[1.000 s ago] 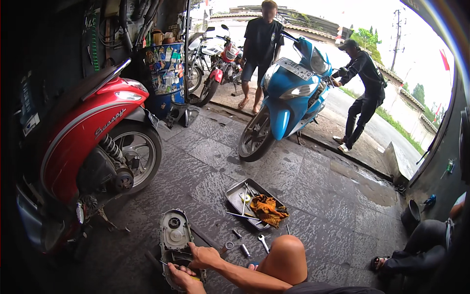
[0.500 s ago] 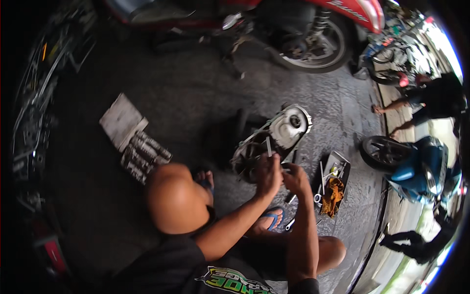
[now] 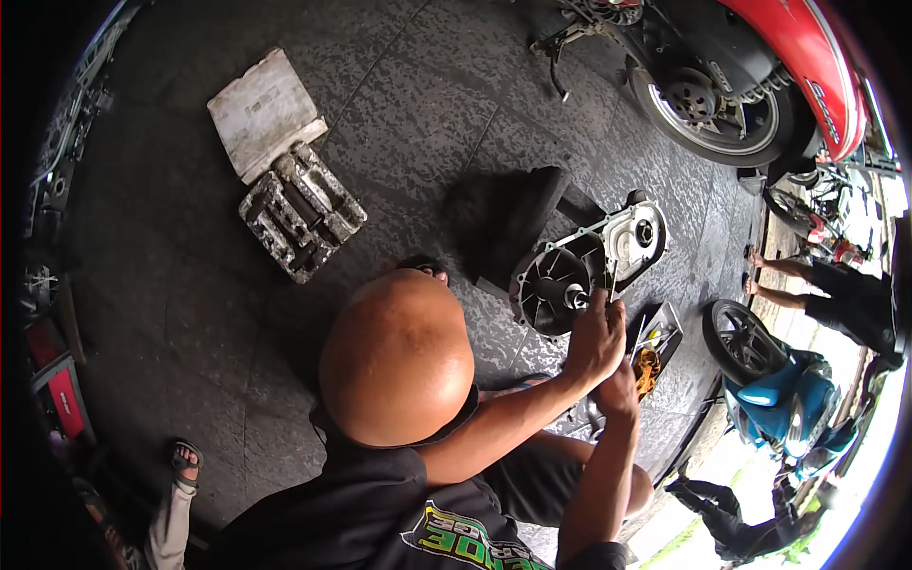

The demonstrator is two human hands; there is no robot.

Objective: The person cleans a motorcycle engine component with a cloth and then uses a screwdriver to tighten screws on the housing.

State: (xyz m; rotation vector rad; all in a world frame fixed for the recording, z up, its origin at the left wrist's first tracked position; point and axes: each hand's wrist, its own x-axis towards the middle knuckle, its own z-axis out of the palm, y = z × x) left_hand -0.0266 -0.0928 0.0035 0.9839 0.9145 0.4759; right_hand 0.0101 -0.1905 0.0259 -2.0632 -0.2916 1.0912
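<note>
In front of me on the dark floor lies a grey metal engine casing (image 3: 538,306) with an open ribbed hollow and a pale cover-like end (image 3: 635,237). My left hand (image 3: 597,342) is closed at its near right edge, with a thin silvery metal rod (image 3: 614,281) standing up from the fingers. Just below it, my right hand (image 3: 619,391) is closed and close against the left; what it grips is hidden. A dark block (image 3: 532,204) is beside the casing's far left side.
An open case (image 3: 302,214) of sockets, its pale lid (image 3: 266,114) folded back, lies left. A tool tray (image 3: 673,328) holding an orange cloth (image 3: 648,372) is right of my hands. A red scooter (image 3: 807,66) and a blue one (image 3: 784,404) stand right. Other people are nearby.
My view has swung, so the floor things sit differently in it. My hands remain together by the casing, the rod still up from the left one. Another person's foot now shows lower left.
</note>
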